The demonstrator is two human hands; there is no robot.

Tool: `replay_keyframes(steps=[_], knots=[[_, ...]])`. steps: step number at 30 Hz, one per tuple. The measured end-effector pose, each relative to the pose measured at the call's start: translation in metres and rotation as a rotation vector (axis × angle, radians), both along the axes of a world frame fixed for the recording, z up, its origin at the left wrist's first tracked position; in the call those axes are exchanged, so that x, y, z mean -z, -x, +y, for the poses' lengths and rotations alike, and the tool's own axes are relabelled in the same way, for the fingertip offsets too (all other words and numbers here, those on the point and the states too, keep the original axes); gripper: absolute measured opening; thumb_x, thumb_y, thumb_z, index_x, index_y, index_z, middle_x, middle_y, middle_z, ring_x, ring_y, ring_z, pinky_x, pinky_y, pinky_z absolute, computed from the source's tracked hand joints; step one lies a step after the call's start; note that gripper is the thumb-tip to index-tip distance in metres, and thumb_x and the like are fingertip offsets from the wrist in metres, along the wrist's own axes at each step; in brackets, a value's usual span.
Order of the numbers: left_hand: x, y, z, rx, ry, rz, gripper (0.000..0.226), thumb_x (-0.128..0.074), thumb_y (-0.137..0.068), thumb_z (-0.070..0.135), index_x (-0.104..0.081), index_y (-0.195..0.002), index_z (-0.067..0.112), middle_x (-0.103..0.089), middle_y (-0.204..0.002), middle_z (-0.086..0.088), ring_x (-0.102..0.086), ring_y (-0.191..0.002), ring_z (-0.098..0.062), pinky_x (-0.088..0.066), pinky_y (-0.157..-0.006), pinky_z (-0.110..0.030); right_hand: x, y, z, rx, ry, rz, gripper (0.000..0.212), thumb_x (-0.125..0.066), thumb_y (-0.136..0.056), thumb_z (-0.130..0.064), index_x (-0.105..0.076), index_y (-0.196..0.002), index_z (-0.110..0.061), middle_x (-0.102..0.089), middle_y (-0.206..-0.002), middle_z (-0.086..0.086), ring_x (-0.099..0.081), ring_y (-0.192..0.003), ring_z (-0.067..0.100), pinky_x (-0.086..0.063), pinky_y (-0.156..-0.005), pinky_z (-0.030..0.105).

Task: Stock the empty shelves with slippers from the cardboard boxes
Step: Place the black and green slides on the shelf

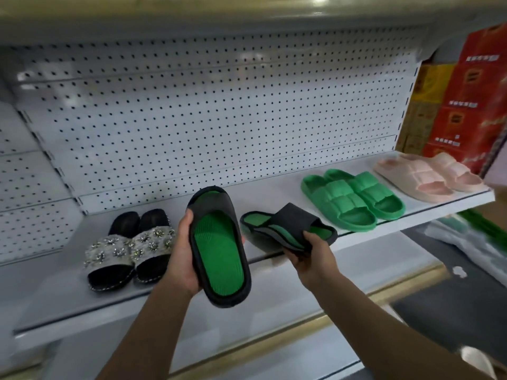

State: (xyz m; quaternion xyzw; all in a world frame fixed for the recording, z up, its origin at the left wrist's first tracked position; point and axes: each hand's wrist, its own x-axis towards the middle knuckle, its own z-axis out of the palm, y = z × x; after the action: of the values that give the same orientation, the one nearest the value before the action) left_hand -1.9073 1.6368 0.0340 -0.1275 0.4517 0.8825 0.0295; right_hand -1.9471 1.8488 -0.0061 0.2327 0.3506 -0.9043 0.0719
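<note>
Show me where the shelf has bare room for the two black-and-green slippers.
Bare shelf lies left of the jewelled sandals, and between them and the green slides, where the left hand and right hand hold the slippers. Green slides to pink slides is crowded.

At the far right of the frame, beyond the end of the white shelf unit, stands a stack of glossy red cardboard cartons (477, 105). Each carton carries short rows of white characters and a small framed emblem, but the print is too blurred to read. Just left of them, the yellow cardboard cartons (432, 83) show dark markings that are equally illegible. Nothing else in the frame, slippers and shelf included, bears any text, number or brand that can be made out.
</note>
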Motion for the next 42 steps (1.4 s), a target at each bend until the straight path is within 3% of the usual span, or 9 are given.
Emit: replay_keyframes(steps=[5, 13, 19, 23, 26, 33, 37, 39, 42], knots=[[-0.002, 0.003, -0.011, 0.034, -0.005, -0.006, 0.066, -0.045, -0.088, 0.068, -0.079, -0.100, 0.013, -0.069, -0.115, -0.021, -0.062, -0.109, -0.041, -0.050, -0.093, -0.047, -0.008, -0.008, -0.022, -0.299, -0.281, -0.052, 0.036, -0.055, -0.093, -0.041, -0.058, -0.108, -0.009, -0.067, -0.092, 0.016, -0.060, -0.068, 0.023, -0.051, -0.057, 0.032], [-0.008, 0.011, -0.025, 0.110, -0.045, -0.027, 0.080, -0.050, -0.083, 0.072, -0.064, -0.128, 0.007, -0.063, -0.123, -0.024, -0.064, -0.103, -0.038, -0.056, -0.083, -0.047, -0.017, -0.016, -0.037, -0.974, -0.748, -0.043, 0.058, -0.025, -0.102, -0.042, -0.064, -0.084, -0.004, -0.073, -0.083, 0.017, -0.055, -0.052, 0.019, -0.036, -0.051, 0.022], [-0.015, 0.024, -0.001, 0.052, -0.091, 0.057, 0.069, -0.048, -0.085, 0.069, -0.071, -0.114, 0.011, -0.070, -0.114, -0.017, -0.069, -0.097, -0.030, -0.051, -0.089, -0.045, -0.035, -0.015, -0.026, -1.111, -0.485, 0.343, 0.061, -0.036, -0.096, -0.060, -0.065, -0.112, -0.009, -0.069, -0.104, 0.016, -0.067, -0.093, 0.027, -0.055, -0.059, 0.030], [-0.020, 0.035, 0.016, 0.022, -0.190, 0.158, 0.066, -0.056, -0.087, 0.055, -0.058, -0.134, 0.009, -0.062, -0.130, -0.015, -0.058, -0.118, -0.031, -0.044, -0.104, -0.048, -0.037, -0.008, -0.021, -0.781, -0.386, 0.313, 0.032, -0.061, -0.091, -0.014, -0.059, -0.118, 0.003, -0.070, -0.100, 0.022, -0.070, -0.075, 0.024, -0.055, -0.052, 0.028], [-0.026, 0.043, 0.013, 0.014, -0.213, 0.155, 0.065, -0.063, -0.079, 0.052, -0.059, -0.133, 0.017, -0.065, -0.129, -0.011, -0.059, -0.121, -0.029, -0.048, -0.098, -0.045, -0.037, 0.009, -0.003, -0.383, -0.315, 0.180, 0.011, -0.062, -0.087, -0.009, -0.060, -0.095, -0.001, -0.063, -0.072, 0.013, -0.051, -0.048, 0.014, -0.036, -0.036, 0.020], [-0.034, 0.048, 0.016, 0.171, 0.293, -0.080, 0.021, -0.060, -0.089, 0.024, -0.061, -0.105, 0.010, -0.069, -0.080, -0.009, -0.064, -0.067, -0.021, -0.052, -0.052, -0.028, -0.054, 0.043, 0.043, -0.002, -0.259, 0.173, 0.020, -0.067, -0.089, -0.019, -0.052, -0.081, -0.007, -0.049, -0.052, 0.004, -0.044, -0.040, 0.011, -0.037, -0.036, 0.019], [-0.031, 0.053, 0.032, 0.201, 0.037, -0.082, 0.020, -0.052, -0.092, 0.011, -0.060, -0.109, 0.004, -0.072, -0.094, -0.018, -0.071, -0.078, -0.029, -0.060, -0.056, -0.036, -0.062, 0.050, 0.047, 0.000, -0.064, 0.310, 0.016, -0.062, -0.091, -0.018, -0.058, -0.092, -0.002, -0.063, -0.097, 0.016, -0.065, -0.091, 0.022, -0.059, -0.075, 0.030], [-0.027, 0.057, 0.051, 0.178, -0.071, -0.051, 0.024, -0.050, -0.092, 0.003, -0.056, -0.115, -0.002, -0.069, -0.103, -0.022, -0.069, -0.091, -0.032, -0.061, -0.061, -0.039, -0.063, 0.043, 0.040, -0.192, -0.192, 0.340, 0.024, -0.061, -0.090, -0.027, -0.061, -0.104, -0.008, -0.061, -0.123, 0.016, -0.059, -0.114, 0.026, -0.051, -0.094, 0.038], [-0.020, 0.063, 0.078, 0.114, -0.083, -0.014, 0.036, -0.053, -0.091, -0.002, -0.048, -0.127, -0.006, -0.063, -0.120, -0.026, -0.065, -0.101, -0.031, -0.060, -0.067, -0.037, -0.054, 0.031, 0.024, -0.510, -0.465, 0.373, 0.034, -0.063, -0.090, -0.030, -0.063, -0.118, -0.010, -0.068, -0.116, 0.010, -0.062, -0.111, 0.023, -0.050, -0.092, 0.044]])
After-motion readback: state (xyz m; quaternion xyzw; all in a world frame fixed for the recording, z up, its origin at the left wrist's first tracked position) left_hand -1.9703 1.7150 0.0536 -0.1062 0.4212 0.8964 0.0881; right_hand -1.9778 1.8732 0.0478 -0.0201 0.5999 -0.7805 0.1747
